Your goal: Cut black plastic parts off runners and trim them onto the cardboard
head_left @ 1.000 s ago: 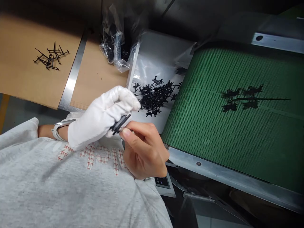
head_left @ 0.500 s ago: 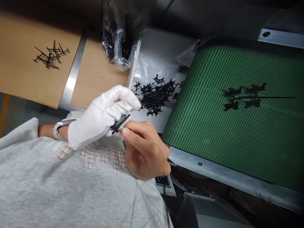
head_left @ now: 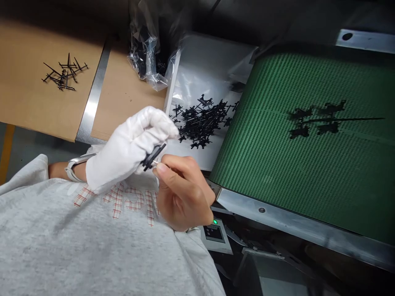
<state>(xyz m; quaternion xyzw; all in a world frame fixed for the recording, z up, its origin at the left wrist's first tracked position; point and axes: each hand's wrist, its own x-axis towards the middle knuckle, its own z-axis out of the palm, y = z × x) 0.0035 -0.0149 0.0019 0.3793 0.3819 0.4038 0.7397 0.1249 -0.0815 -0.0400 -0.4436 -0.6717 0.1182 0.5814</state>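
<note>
My left hand, in a white glove, is closed around a small black plastic part in front of my shirt. The fingers hide some of that part. Bare, my right hand pinches a thin, pale, pin-like piece between thumb and forefinger. Its tip meets the black part's right side; most of its length is hidden by the fingers. Beyond the hands, a heap of black plastic parts lies in a white tray.
A green conveyor belt on the right carries a black plastic sprue with parts. Several thin black sprues lie on brown cardboard at left. A clear plastic bag stands behind; a control box sits below the belt.
Both hands have shifted slightly left and up in view, still holding the black part and the pale piece together. The piece on the belt has barely moved. A green light now shows on the control box.
</note>
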